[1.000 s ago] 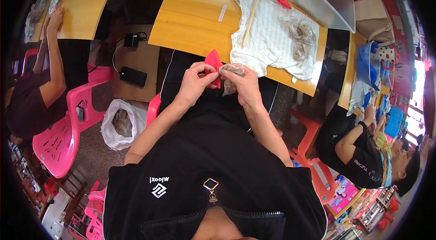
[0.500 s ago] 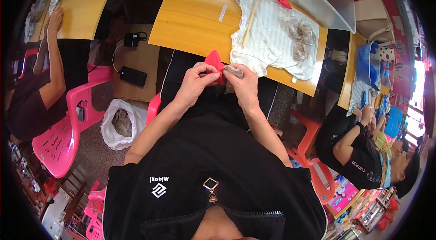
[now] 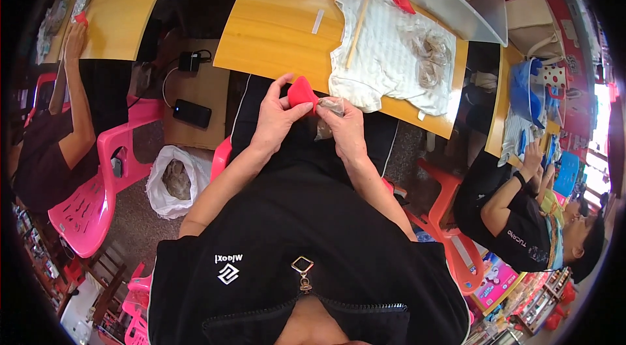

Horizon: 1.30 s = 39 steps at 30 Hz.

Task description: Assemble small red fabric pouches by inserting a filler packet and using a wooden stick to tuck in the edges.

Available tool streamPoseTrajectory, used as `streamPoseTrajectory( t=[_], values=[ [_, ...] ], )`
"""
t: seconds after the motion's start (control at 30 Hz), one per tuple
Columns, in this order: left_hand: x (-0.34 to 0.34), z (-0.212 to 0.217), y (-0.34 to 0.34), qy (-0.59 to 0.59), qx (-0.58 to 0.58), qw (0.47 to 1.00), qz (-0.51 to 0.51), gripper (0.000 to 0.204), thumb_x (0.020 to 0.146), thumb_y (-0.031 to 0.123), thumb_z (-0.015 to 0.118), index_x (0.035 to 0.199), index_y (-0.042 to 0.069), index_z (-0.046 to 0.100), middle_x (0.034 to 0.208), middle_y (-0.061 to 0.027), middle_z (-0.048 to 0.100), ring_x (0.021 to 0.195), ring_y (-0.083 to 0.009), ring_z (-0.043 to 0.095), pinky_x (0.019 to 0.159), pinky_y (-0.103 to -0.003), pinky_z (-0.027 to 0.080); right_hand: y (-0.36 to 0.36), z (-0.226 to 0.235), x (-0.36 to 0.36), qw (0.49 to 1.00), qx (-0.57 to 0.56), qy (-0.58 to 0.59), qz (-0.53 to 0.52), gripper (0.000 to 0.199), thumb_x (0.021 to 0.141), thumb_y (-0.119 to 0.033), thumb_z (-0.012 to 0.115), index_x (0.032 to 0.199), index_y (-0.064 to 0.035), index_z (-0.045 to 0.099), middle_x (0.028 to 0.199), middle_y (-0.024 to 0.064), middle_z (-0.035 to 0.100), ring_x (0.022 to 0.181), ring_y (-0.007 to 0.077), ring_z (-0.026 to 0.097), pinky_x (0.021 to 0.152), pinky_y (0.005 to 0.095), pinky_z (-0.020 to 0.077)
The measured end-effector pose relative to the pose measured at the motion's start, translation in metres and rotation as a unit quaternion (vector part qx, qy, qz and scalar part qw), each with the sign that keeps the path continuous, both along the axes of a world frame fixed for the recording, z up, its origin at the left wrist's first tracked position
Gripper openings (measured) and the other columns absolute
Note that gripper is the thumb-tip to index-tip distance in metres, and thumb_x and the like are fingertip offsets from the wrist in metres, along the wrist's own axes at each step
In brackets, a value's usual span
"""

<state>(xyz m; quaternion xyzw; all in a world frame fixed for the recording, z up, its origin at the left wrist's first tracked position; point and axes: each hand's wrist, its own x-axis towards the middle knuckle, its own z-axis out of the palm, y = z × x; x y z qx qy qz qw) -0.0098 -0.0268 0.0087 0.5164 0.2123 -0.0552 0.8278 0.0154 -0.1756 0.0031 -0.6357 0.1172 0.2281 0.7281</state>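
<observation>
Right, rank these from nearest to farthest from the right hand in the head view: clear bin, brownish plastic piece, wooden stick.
1. Brownish plastic piece: nearest, held in the right hand.
2. Wooden stick: ahead, lying on the white cloth.
3. Clear bin: farthest, ahead and to the right, beyond the cloth.

At the near edge of the worktop (image 3: 274,25), the left hand (image 3: 275,122) holds a red funnel-shaped piece (image 3: 300,92), its narrow end toward a clear bag (image 3: 332,106) of brownish material pinched in the right hand (image 3: 347,131). Beyond, a white cloth (image 3: 362,81) bears a thin stick (image 3: 359,27) and crumpled clear plastic (image 3: 430,58), near a translucent bin (image 3: 450,15).
</observation>
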Motion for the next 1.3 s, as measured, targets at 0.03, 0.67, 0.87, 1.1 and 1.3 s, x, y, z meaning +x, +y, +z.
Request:
streamPoseTrajectory(
  t=[0.03,0.67,0.87,1.1,1.3],
  values=[
    [0.000,0.000,0.002,0.003,-0.015,1.000,-0.007,0.050,0.082,0.000,0.066,0.127,0.001,0.043,0.104,-0.0096,0.064,0.092,-0.0137,0.062,0.083,-0.026,0.051,0.000,0.000,0.000,1.000,0.008,0.000,-0.001,0.015,0.082,-0.004,0.067,0.097,-0.0005,0.066,0.085,0.0014,0.065,0.073,0.0060,0.057,0.065,0.0202,0.0448],
    [-0.009,-0.004,0.006,0.111,-0.149,0.982,-0.026,0.022,0.083,0.012,0.069,0.103,0.005,0.062,0.096,-0.0036,0.066,0.084,-0.0129,0.064,0.077,-0.028,0.052,0.010,0.014,-0.005,0.995,0.091,0.031,-0.020,0.015,0.090,-0.013,0.059,0.094,0.0015,0.061,0.088,0.0002,0.061,0.080,0.0067,0.053,0.071,0.0224,0.0430],
    [-0.011,-0.005,0.007,0.133,-0.174,0.975,-0.036,0.021,0.084,0.014,0.068,0.103,0.006,0.063,0.095,-0.0033,0.066,0.084,-0.0124,0.063,0.076,-0.027,0.052,0.004,0.002,-0.011,1.000,0.009,-0.026,0.003,0.016,0.086,-0.009,0.063,0.099,0.0013,0.064,0.088,0.0005,0.062,0.079,0.0074,0.056,0.071,0.0213,0.0446],
    [-0.011,-0.005,0.009,0.124,-0.178,0.974,-0.071,0.021,0.085,0.017,0.068,0.103,0.006,0.064,0.096,-0.0016,0.065,0.088,-0.0107,0.061,0.078,-0.026,0.050,0.003,0.001,-0.012,0.999,0.006,-0.023,0.027,0.019,0.087,-0.010,0.063,0.102,0.0016,0.065,0.099,0.0021,0.055,0.080,0.0066,0.051,0.070,0.0215,0.0420],
    [-0.010,-0.008,0.012,0.146,-0.148,0.974,-0.091,0.023,0.084,0.018,0.069,0.104,0.009,0.063,0.097,-0.0008,0.065,0.087,-0.0099,0.061,0.074,-0.025,0.049,0.008,-0.006,-0.011,0.996,-0.021,-0.075,0.036,0.019,0.089,-0.010,0.059,0.104,0.0017,0.063,0.099,0.0039,0.054,0.083,0.0095,0.052,0.072,0.0233,0.0430]
  ],
)
